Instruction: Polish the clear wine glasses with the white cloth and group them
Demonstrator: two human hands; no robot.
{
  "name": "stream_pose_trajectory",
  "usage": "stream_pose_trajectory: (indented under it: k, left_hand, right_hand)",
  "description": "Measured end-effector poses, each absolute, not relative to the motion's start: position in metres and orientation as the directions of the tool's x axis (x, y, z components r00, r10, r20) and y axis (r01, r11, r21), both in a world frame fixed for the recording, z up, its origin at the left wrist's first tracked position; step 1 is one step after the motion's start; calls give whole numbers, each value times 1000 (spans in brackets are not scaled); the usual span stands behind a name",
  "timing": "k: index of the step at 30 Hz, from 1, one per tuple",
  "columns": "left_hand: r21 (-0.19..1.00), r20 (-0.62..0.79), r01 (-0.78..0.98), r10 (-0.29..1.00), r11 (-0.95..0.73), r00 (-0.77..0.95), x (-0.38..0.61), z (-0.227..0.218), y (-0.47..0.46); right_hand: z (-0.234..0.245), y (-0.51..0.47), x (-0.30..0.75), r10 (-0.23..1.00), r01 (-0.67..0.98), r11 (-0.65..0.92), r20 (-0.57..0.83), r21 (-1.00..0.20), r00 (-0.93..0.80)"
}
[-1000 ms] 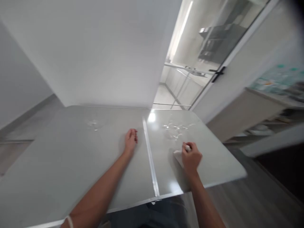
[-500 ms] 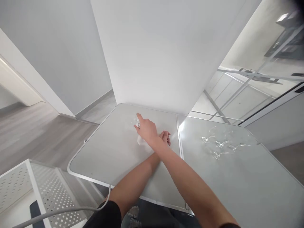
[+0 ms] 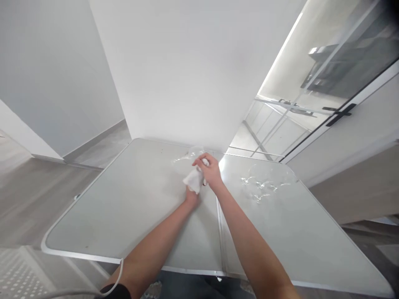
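Observation:
A crumpled white cloth (image 3: 193, 179), perhaps tissue, is bunched between my hands just above the table. My right hand (image 3: 210, 168) pinches its upper end with thumb and fingers. Below it, my left hand (image 3: 192, 196) reaches up into the cloth and seems closed around it. Most of the left fingers are hidden by the fabric. Right behind the hands, a clear glass-like piece (image 3: 187, 157) shows only as thin glints on the tabletop.
Several more transparent pieces (image 3: 260, 185) lie clustered on the right half of the pale folding table (image 3: 124, 207). A metal seam divides the table. A white wall (image 3: 187, 74) rises behind it, and a cable (image 3: 116, 280) crosses its front left edge.
My crossed arms have uncrossed: the right hand moved right, away from the back left, and the left hand slid left below it. The white cloth is now gathered between them. The view has shifted right.

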State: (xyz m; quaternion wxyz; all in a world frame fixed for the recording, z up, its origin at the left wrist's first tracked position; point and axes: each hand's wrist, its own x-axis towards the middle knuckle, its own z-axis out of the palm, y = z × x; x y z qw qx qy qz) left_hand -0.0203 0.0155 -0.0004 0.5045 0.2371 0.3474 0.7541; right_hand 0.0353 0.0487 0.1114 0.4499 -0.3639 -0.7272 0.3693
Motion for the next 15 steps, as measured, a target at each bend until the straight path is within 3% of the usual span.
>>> stream_pose_trajectory:
  k: [3, 7, 10, 15]
  left_hand:
    - [740, 82, -613, 942, -277, -326, -20, 7, 14]
    - [729, 231, -626, 960, -278, -157, -16, 12, 10]
    - [765, 197, -587, 964, -265, -178, -13, 10, 11]
    - [795, 167, -542, 957, -272, -236, -18, 8, 14]
  right_hand:
    - [91, 40, 95, 940, -35, 300, 302, -953, -161]
    - [51, 29, 128, 980, -87, 164, 172, -983, -96]
    - [34, 26, 126, 974, -100, 111, 128, -989, -188]
    - [34, 28, 129, 888, -224, 124, 209, -967, -409]
